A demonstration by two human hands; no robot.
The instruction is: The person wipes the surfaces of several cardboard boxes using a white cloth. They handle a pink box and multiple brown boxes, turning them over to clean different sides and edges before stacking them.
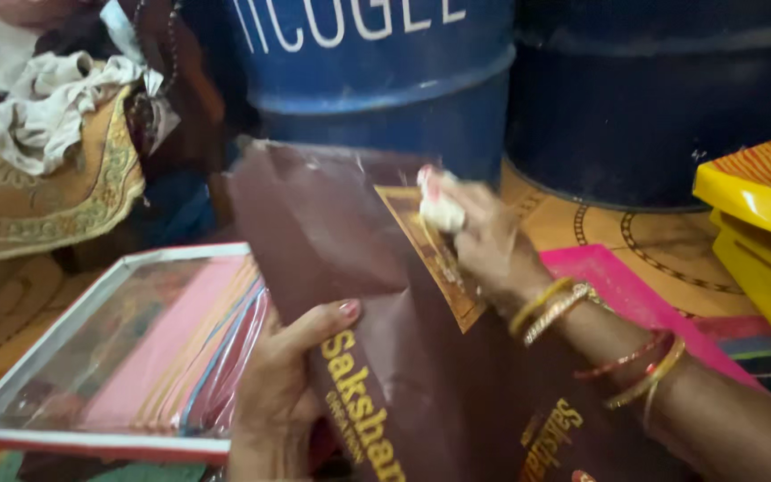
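- L hand (283, 393) — grips the lower edge of a maroon bag (359, 268) w/ gold lettering; thumb lies flat on the bag's face, pointing toward 2 o'clock, other fingers hidden behind it.
- R hand (479, 236) — fingers curled tight, pinching a small white wad (442, 212) pressed against the bag's upper part, at 12 o'clock from the L hand. Wad may be cloth or paper, can't tell which.
- R wrist & forearm carry gold and red bangles (555, 308).
- Bag sits mid-frame, held tilted; long axis runs approx 11 o'clock to 5 o'clock, top end toward the drums. A gold-brown patterned panel (430, 259) on its face lies just beside the R hand.
- At 9 o'clock of the bag: clear plastic packet w/ pink folded fabric (136, 348), touching the bag's left edge.
- At 12 o'clock: blue drum (377, 80) — darker drum (653, 107) beside it.
- At 3 o'clock: yellow boxes (760, 223), stacked; pink flat piece (617, 290) under the R forearm.
- At 10 o'clock: heap of cloth (46, 134).
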